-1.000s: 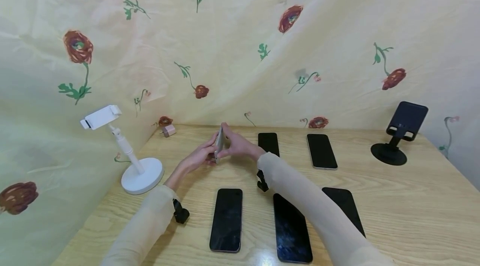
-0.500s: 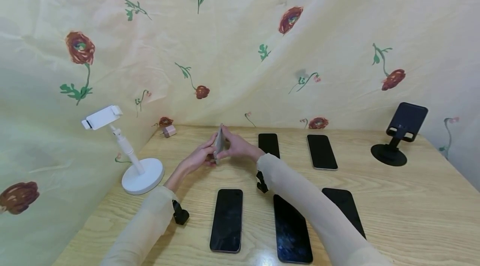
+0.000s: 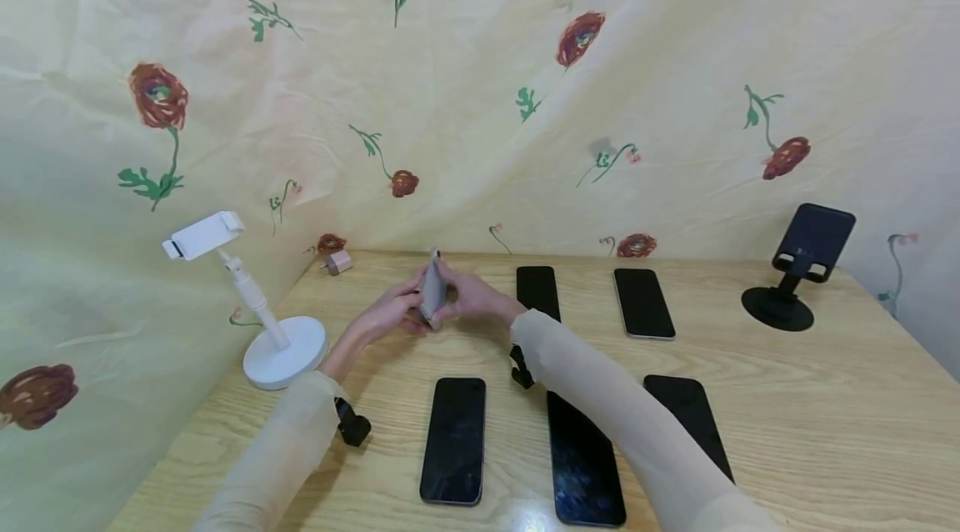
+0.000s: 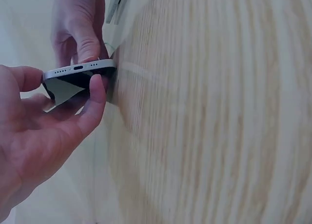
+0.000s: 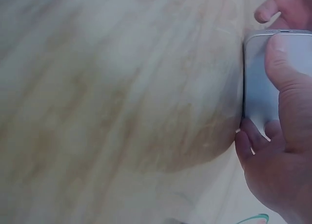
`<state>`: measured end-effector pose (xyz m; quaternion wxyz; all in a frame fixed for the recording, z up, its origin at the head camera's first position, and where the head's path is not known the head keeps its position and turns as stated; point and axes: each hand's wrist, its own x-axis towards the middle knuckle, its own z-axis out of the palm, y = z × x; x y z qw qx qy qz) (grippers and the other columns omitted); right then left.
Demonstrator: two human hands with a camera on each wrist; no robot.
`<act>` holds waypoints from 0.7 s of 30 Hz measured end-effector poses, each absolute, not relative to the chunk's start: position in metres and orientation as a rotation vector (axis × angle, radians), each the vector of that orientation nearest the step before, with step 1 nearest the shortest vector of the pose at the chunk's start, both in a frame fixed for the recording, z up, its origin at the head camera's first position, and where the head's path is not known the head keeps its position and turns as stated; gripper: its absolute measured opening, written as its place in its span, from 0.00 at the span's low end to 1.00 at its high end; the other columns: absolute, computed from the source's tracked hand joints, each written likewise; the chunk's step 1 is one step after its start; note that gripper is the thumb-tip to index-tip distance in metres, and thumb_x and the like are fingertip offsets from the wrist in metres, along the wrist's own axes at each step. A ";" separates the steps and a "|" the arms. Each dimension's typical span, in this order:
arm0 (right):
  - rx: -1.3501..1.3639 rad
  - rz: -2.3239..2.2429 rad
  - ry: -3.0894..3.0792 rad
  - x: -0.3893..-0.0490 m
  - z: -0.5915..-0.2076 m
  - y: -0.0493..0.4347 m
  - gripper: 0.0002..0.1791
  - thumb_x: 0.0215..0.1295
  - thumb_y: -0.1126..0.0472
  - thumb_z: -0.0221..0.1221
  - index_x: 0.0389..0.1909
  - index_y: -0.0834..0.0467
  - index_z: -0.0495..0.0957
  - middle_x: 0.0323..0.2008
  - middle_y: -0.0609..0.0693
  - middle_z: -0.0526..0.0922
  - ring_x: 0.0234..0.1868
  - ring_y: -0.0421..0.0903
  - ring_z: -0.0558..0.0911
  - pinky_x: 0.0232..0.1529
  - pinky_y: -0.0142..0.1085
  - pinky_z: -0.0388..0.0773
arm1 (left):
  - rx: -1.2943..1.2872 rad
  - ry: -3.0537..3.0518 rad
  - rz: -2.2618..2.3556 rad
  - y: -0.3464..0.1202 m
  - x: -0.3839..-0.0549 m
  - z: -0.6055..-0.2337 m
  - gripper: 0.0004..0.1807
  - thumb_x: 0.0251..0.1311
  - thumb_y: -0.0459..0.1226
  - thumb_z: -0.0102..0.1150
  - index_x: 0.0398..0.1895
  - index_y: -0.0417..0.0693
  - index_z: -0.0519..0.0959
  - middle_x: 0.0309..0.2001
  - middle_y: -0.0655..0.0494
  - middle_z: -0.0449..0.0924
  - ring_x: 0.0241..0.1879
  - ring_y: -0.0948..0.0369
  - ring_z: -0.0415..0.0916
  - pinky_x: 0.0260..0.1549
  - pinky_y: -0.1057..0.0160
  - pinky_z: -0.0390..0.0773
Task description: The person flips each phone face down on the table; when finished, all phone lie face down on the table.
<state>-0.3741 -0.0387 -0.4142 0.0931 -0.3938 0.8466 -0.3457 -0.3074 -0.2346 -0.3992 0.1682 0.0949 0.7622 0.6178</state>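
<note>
1. A silver-framed phone [image 3: 432, 292] is being held on edge between two hands at the far left part of the wooden table [image 3: 795, 432]; whether the tabletop is being touched by it cannot be told.
2. Its screen side is being gripped by the left hand [image 3: 388, 313], thumb at one edge, fingers bent against the glass.
3. Its pale back is being pressed by the thumb of the right hand [image 3: 474, 298], the fingers being curled at the edge.
4. Nearer, a dark phone [image 3: 453, 440] is being shown whole; a second phone [image 3: 588, 474] and a third phone [image 3: 684, 411] are being partly covered by the right sleeve [image 3: 600, 382].
5. The outer sides are being occupied by a white stand [image 3: 283, 348] and a black stand [image 3: 816, 240].
</note>
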 end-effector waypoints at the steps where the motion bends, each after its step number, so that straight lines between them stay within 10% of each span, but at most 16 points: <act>1: -1.161 -1.004 2.523 -0.374 -0.415 -0.039 0.61 0.58 0.54 0.72 0.80 0.61 0.38 0.76 0.62 0.51 0.72 0.54 0.61 0.69 0.42 0.59 | 0.282 2.188 1.743 -0.235 -0.308 -0.399 0.34 0.77 0.32 0.34 0.81 0.49 0.38 0.65 0.23 0.60 0.41 0.50 0.79 0.42 0.54 0.81; 21: -1.010 -0.668 2.647 -0.365 -0.414 -0.045 0.52 0.64 0.44 0.66 0.80 0.55 0.48 0.77 0.62 0.47 0.72 0.65 0.57 0.69 0.58 0.51 | 0.258 2.486 1.566 -0.241 -0.312 -0.406 0.43 0.59 0.22 0.41 0.80 0.39 0.42 0.66 0.25 0.62 0.41 0.49 0.77 0.35 0.58 0.81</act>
